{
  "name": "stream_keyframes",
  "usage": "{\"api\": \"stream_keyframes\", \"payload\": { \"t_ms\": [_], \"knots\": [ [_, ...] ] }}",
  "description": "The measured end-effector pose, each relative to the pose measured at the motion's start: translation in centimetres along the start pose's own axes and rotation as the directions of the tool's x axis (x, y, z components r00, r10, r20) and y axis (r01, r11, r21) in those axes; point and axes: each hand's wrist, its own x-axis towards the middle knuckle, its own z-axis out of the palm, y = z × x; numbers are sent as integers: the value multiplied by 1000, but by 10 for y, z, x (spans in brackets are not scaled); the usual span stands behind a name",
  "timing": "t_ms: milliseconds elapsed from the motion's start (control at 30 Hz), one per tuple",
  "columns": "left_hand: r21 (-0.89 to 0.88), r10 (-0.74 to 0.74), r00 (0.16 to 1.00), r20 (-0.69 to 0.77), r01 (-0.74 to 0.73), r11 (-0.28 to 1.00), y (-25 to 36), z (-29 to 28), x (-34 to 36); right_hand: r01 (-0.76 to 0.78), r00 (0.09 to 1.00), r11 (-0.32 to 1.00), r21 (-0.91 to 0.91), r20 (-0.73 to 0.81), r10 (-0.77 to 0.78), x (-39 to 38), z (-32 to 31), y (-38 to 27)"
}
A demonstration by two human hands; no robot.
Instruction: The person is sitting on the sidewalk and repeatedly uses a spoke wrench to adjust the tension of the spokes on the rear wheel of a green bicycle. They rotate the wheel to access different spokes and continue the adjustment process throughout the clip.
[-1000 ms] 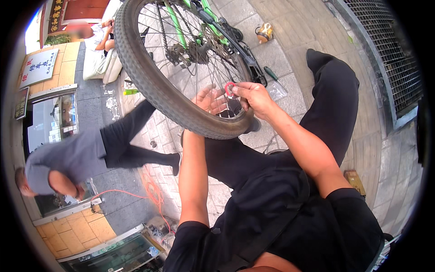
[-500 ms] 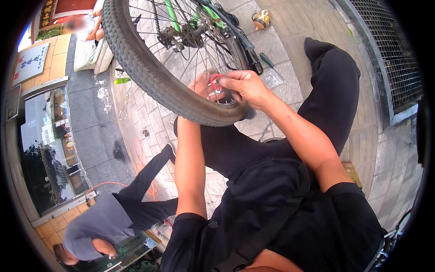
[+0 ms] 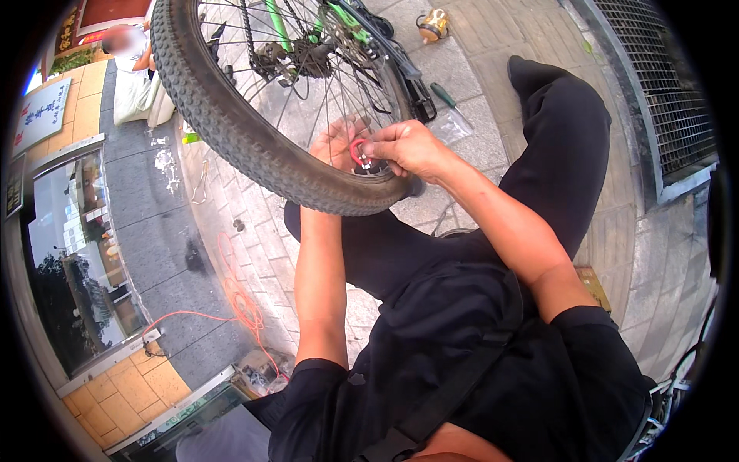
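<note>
A bicycle wheel with a knobbly black tyre (image 3: 223, 127) fills the upper middle, its hub joined to a green frame (image 3: 278, 25). My right hand (image 3: 416, 151) comes from the right and pinches a small red spoke wrench (image 3: 359, 151) between thumb and fingers, among the spokes just inside the rim. From beneath the tyre my left hand (image 3: 334, 145) reaches to the far side of the wheel. Its fingers are bent beside the wrench and the spokes; what they grip is hidden. The tyre covers my left wrist.
On the paving beyond the wheel lie a green-handled screwdriver (image 3: 443, 95), a clear plastic bag (image 3: 453, 127) and an amber container (image 3: 433, 26). An orange hose (image 3: 245, 306) coils at left. A metal grating (image 3: 654, 69) stands at right. One person (image 3: 127, 48) sits at upper left.
The wheel and both hands sit slightly further left in view. The red wrench has turned a little in my right fingers. The person in grey at lower left has mostly left the picture.
</note>
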Motion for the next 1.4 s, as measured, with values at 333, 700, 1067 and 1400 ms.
{"api": "stream_keyframes", "payload": {
  "t_ms": [333,700,1067,1400],
  "knots": [
    [230,27,996,-90,-6,973,1,-1,-14,-49,997,997,-58,62,53,7,-2,6],
    [350,-44,999,27,32,936,17,1,-29,90,996,889,-449,16,-93,6,1,9],
    [326,-139,985,106,97,940,19,-9,-22,-77,989,985,-157,111,95,5,-3,17],
    [200,-195,962,192,156,967,25,-7,-29,-9,984,952,-307,167,63,-5,-3,-1]
  ]
}}
